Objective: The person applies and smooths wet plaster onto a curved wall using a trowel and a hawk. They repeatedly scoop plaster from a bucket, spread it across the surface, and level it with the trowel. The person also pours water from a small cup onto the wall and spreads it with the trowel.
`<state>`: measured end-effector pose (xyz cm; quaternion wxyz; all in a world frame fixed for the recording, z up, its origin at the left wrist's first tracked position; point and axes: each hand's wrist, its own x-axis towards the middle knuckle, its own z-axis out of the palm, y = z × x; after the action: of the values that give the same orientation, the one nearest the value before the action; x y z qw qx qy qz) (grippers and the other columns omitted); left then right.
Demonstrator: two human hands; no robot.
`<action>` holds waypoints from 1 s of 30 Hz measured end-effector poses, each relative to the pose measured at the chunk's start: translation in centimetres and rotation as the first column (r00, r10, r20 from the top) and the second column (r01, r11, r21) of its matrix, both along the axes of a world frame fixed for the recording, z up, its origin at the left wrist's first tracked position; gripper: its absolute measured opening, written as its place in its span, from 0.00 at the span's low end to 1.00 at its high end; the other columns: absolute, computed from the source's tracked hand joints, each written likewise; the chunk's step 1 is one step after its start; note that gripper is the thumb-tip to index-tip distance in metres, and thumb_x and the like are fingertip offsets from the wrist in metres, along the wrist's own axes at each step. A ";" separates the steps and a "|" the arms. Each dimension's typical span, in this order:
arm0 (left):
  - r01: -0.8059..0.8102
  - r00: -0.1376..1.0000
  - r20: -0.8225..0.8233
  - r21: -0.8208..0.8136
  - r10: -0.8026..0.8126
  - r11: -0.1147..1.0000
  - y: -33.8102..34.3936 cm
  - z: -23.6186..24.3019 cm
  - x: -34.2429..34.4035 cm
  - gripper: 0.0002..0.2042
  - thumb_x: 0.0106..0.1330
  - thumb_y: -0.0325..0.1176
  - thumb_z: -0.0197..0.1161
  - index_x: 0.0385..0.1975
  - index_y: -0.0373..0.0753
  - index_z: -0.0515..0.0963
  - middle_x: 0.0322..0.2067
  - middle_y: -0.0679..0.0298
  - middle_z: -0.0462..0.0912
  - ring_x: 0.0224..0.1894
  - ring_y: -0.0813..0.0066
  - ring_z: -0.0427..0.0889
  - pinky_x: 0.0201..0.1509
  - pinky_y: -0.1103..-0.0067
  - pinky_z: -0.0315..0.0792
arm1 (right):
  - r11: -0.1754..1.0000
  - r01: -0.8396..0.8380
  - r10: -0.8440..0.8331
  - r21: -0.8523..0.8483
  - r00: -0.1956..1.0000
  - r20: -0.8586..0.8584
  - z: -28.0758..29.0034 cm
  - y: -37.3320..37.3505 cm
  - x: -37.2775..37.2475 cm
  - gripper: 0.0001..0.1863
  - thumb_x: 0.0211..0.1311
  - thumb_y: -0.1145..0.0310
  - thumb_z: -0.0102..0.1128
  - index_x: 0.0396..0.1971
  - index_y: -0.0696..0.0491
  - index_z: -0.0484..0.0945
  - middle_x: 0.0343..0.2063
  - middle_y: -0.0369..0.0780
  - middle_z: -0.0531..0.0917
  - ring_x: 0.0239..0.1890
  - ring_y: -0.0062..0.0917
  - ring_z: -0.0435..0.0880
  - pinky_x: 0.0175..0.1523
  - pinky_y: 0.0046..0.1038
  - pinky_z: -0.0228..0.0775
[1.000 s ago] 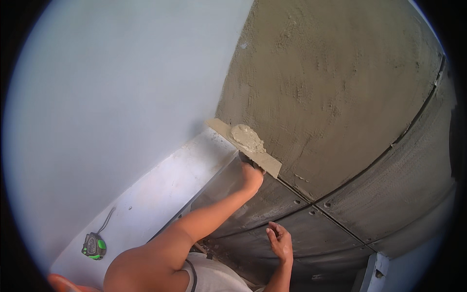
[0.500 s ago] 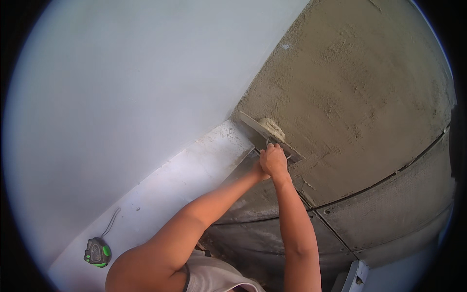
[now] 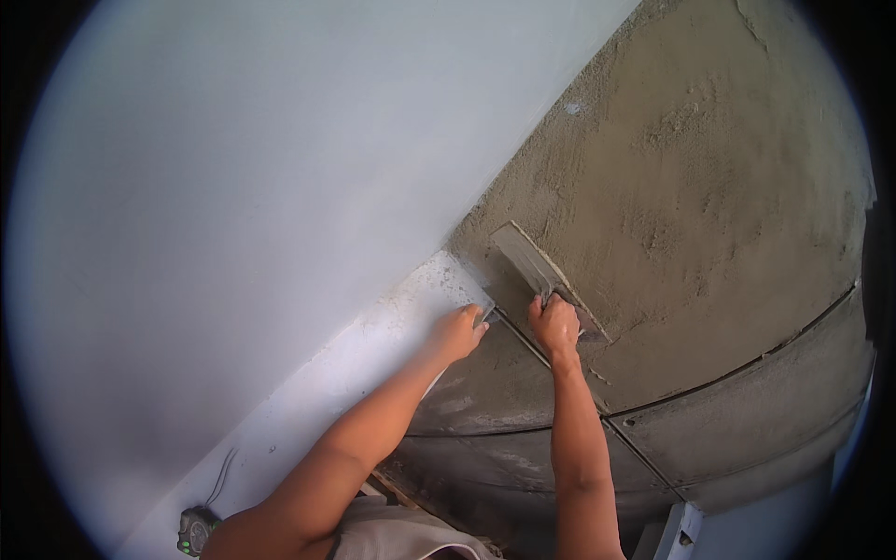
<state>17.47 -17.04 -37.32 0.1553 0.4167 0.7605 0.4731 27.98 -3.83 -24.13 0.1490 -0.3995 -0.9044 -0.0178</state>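
Note:
My right hand [image 3: 556,325] is closed round the handle of a rectangular plastering trowel [image 3: 528,261]. The trowel's long blade stands tilted against grey-brown wet mortar [image 3: 653,224], with mortar along its far edge. To the left, apart from the trowel, my left hand [image 3: 457,333] is closed at the edge of a white ledge [image 3: 373,327]. A thin greyish edge shows by its fingertips, but what it is stays unclear. Right below the trowel runs a dark joint between large grey panels [image 3: 485,383].
A smooth white wall [image 3: 261,168] fills the left side and meets the mortar along a slanting edge. A grey and green tape measure [image 3: 195,530] with a cord lies on the ledge near my left arm. At the lower right stands a white profile [image 3: 681,530].
My hands, together at the trowel before, are now apart: the left has moved down and left. The trowel has shifted right, and the mortar lump on it no longer shows.

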 end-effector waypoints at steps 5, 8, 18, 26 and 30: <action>0.032 0.998 -0.042 -0.181 -0.040 0.983 0.6 0.2 0.2 0.20 0.68 0.45 0.65 0.54 0.39 0.77 0.37 0.54 0.85 0.46 0.54 0.84 0.50 0.62 0.76 | 0.999 -0.024 0.006 -0.036 0.896 -0.445 3.3 4.4 0.4 0.24 0.67 0.58 0.62 0.20 0.65 0.74 0.17 0.54 0.77 0.19 0.40 0.78 0.31 0.42 0.71; 0.002 0.998 -0.070 -0.083 -0.008 0.997 0.0 0.3 -0.9 0.19 0.68 0.44 0.65 0.53 0.39 0.78 0.35 0.53 0.85 0.45 0.53 0.85 0.50 0.62 0.77 | 0.995 -0.011 -0.050 -0.103 0.817 -0.575 5.4 6.2 3.1 0.25 0.68 0.58 0.63 0.18 0.62 0.71 0.13 0.42 0.73 0.18 0.25 0.72 0.26 0.36 0.66; -0.138 0.976 -0.191 -0.153 0.108 0.979 -0.7 0.6 -4.0 0.17 0.67 0.42 0.66 0.48 0.36 0.80 0.39 0.48 0.87 0.44 0.51 0.86 0.49 0.61 0.78 | 0.911 -0.297 0.404 0.286 0.778 -0.482 6.5 1.4 8.7 0.15 0.71 0.63 0.60 0.32 0.61 0.74 0.21 0.49 0.84 0.24 0.39 0.85 0.28 0.37 0.74; -0.177 0.968 -0.215 -0.212 0.131 0.961 0.6 0.3 -4.5 0.15 0.66 0.41 0.65 0.45 0.36 0.81 0.34 0.50 0.88 0.39 0.51 0.88 0.45 0.61 0.79 | 0.985 -0.161 0.160 -0.057 0.987 -0.030 -7.1 -0.9 2.0 0.23 0.74 0.56 0.52 0.45 0.66 0.72 0.28 0.61 0.83 0.34 0.60 0.83 0.38 0.54 0.77; -0.184 0.965 -0.222 -0.205 0.137 0.961 0.4 0.9 -4.3 0.15 0.66 0.40 0.65 0.44 0.35 0.80 0.34 0.50 0.87 0.38 0.51 0.88 0.44 0.61 0.79 | 0.991 -0.131 0.131 -0.018 0.991 -0.004 -9.0 -1.0 -0.9 0.22 0.74 0.56 0.50 0.44 0.65 0.72 0.32 0.63 0.82 0.36 0.60 0.82 0.40 0.54 0.77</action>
<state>13.15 -16.62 -36.46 0.0829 0.3796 0.8524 0.3498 27.13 -4.83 -33.17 0.1474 -0.3406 -0.9286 0.0009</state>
